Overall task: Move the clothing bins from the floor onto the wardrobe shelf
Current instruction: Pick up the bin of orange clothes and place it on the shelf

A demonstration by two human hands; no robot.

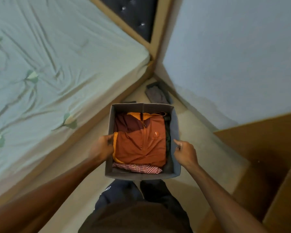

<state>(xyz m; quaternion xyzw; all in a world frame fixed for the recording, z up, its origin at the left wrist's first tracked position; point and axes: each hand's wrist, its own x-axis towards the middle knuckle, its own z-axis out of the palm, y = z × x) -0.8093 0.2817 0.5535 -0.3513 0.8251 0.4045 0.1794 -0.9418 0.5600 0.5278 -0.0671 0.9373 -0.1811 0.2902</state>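
A grey fabric bin (175,132) is held up in front of me, above my legs. It is filled with folded clothes, an orange shirt (141,145) on top and a red checked cloth (138,168) at the near side. My left hand (102,147) grips the bin's left wall, fingers curled over the rim. My right hand (185,153) grips the right wall, its thumb pointing up along the rim. A second grey bin (158,94) with grey clothing stands on the floor beyond, by the wall.
A bed with a pale green sheet (49,64) and wooden frame runs along the left. A blue-grey wall (233,56) is on the right. Brown wooden wardrobe panels (267,148) stand at the right. A narrow strip of beige floor (200,140) lies between.
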